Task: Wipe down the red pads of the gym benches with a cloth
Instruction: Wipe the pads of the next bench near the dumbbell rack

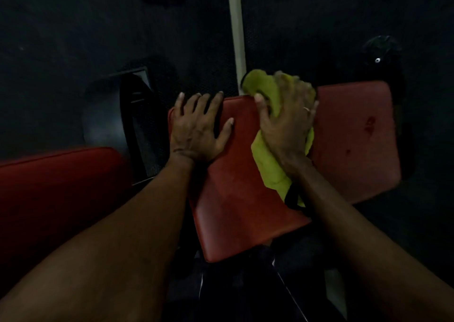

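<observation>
Head view, dim light. Left hand (196, 130) flat, fingers spread, resting on the far left corner of the middle red pad (233, 186). Right hand (285, 130) bears down on a yellow-green cloth (267, 169) at the pad's far right edge, fingers bent over the bunched end. Another red pad (356, 137) lies just right of it; a third (49, 186) to the left.

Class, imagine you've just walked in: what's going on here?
A person is wiping gym benches. Their right hand grips a yellow-green cloth against the far right corner of the middle red pad, while the left hand rests flat on it, fingers spread. A left pad and a right pad flank it.
</observation>
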